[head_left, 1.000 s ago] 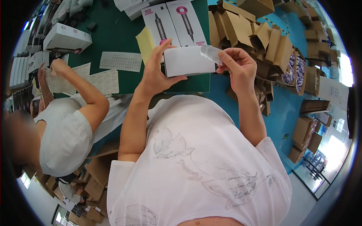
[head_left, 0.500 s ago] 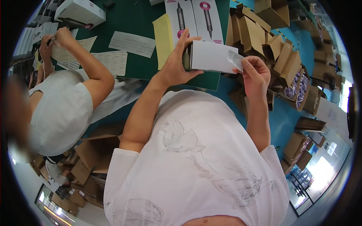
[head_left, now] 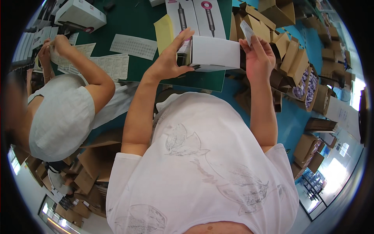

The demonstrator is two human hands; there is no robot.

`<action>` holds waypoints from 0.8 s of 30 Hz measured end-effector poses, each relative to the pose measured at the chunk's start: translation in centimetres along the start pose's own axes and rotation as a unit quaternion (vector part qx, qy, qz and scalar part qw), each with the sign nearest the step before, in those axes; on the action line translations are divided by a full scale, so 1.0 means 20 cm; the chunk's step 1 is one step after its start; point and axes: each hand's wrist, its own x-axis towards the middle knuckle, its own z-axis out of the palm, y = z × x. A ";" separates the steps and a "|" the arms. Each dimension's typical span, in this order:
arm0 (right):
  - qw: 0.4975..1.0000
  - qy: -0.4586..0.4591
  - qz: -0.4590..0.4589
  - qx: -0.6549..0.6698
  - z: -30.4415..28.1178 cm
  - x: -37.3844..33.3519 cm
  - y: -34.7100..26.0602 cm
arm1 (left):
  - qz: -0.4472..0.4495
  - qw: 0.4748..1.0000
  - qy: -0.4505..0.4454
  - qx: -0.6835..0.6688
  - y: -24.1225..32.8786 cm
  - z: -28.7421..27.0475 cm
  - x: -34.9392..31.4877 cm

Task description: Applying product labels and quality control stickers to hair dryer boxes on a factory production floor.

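My left hand [head_left: 170, 58] is closed around the left end of a white box [head_left: 216, 52], its thumb on the near side and its fingers on the far side. The box lies near the front edge of a green table [head_left: 146, 74]. In the fingertips of my right hand [head_left: 258, 58] is a small pale label [head_left: 247, 33] with faint print, pinched upright beside the box's right end and apart from it. Behind the box lie white boxes [head_left: 197, 17] with hair tools pictured on them. A yellow paper sheet [head_left: 163, 36] lies just past my left hand.
To the left, a co-worker [head_left: 64, 117] handles papers at the table. Printed label sheets [head_left: 134, 46] and another white box [head_left: 80, 15] lie there. Open cardboard boxes [head_left: 288, 58] crowd the right side, and more cardboard [head_left: 99, 160] stands below at left.
My right hand has lifted the label up and away from the box's right end, where it was touching or overlapping. The box has shifted slightly left and turned, with my left hand still on it.
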 end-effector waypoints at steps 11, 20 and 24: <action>0.996 -0.073 -0.037 -0.040 -0.03 -0.26 -0.03 | 0.106 0.988 0.050 0.104 0.26 0.16 -0.19; 0.989 -0.139 -0.033 -0.039 -0.05 -0.47 -0.07 | 0.100 0.987 0.040 0.117 0.29 0.21 -0.36; 0.987 -0.126 -0.058 -0.076 -0.01 -0.46 -0.10 | 0.090 0.989 0.047 0.108 0.29 0.21 -0.34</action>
